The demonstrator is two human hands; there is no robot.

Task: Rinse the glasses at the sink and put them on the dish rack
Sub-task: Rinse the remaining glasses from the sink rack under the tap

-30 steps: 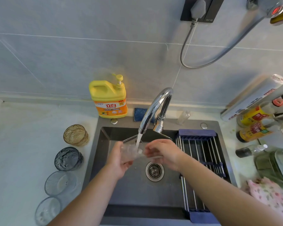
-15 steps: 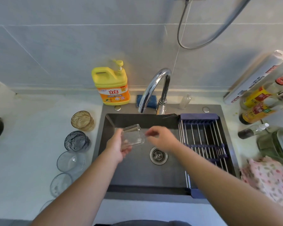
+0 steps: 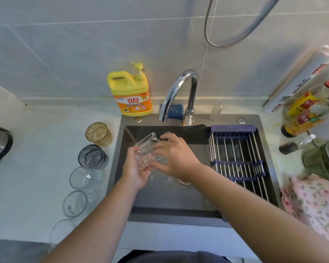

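A clear glass point(image 3: 145, 147) is held over the sink point(image 3: 165, 202) in both hands, at about 10 o'clock of the basin's middle and at 6 o'clock of the faucet point(image 3: 179, 88) spout. It is tilted, with its rim turned up and away toward 12 o'clock. The left hand point(image 3: 135, 168) is cupped beneath it, fingers curled round its lower part. The right hand point(image 3: 176, 156) is laid over it from 3 o'clock, with fingertips closed on the rim. The two hands are thus brought together on the one glass.

The dish rack point(image 3: 235, 154) is set across the sink at 3 o'clock of the hands, apart from them.

On the table at 9 o'clock of the sink a row of glasses is seen. An amber glass point(image 3: 98, 133) stands farthest back. A grey glass point(image 3: 92, 156) stands at 6 o'clock of it. Three more clear glasses point(image 3: 84, 179) follow toward 7 o'clock.

A yellow detergent bottle point(image 3: 131, 92) is stood against the wall at 10 o'clock of the faucet, and a blue sponge point(image 3: 176, 111) is lodged just behind the spout. Sauce bottles point(image 3: 302, 120) are grouped at 3 o'clock, and a floral cloth point(image 3: 311, 202) is laid at 4 o'clock.
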